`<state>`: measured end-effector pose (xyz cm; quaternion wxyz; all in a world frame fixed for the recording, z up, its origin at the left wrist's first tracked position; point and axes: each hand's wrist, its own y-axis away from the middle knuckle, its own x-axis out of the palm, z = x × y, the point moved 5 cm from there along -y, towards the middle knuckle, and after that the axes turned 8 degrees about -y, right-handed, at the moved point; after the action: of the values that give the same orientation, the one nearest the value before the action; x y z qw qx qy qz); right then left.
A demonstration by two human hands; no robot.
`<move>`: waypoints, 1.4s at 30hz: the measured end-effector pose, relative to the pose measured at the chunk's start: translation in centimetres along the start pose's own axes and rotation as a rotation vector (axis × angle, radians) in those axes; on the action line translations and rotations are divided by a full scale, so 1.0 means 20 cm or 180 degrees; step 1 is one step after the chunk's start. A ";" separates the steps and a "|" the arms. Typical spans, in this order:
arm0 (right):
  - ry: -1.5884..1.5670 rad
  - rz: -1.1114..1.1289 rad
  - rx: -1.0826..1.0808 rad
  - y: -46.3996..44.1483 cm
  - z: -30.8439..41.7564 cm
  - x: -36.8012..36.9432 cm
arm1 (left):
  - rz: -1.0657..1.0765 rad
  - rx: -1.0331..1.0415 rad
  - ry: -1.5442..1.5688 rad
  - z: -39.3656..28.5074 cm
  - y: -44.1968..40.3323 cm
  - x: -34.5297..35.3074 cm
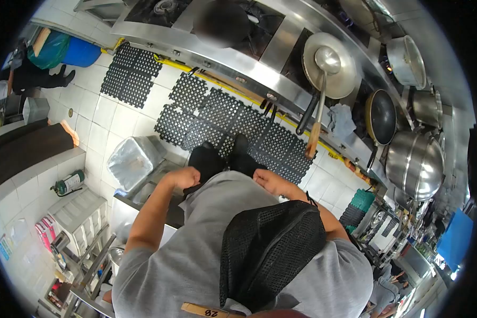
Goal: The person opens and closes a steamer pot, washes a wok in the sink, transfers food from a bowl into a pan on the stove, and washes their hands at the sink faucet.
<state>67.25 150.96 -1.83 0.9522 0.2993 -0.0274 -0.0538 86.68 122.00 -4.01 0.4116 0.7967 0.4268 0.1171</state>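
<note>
My left hand (184, 177) is closed at the left hem of my grey shirt (201, 222), beside dark trousers. On the other side my right hand (270, 181) has its fingers curled against the shirt's hem. What either hand grips, if anything, is hidden. A black mesh piece (270, 249) lies over the chest and partly covers the right arm. Both dark shoes (240, 143) stand on black perforated mats (217, 119).
A steel stove (238, 66) runs along the front. On it are a wide pan (331, 79) with a ladle (327, 61), a black frying pan (380, 116) and a cloth (342, 121). A plastic-lined bin (135, 161) stands at left. Another person's dark legs (42, 77) show far left.
</note>
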 end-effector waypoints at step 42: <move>-0.0028 -0.3603 0.1665 -1.62 -2.40 -1.33 | -0.0826 0.0523 0.1626 0.29 -3.57 -0.36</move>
<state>42.08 154.99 -60.33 0.6712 0.4905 0.1192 -0.5428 43.74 134.32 -60.55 0.2365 0.7108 0.6229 0.2253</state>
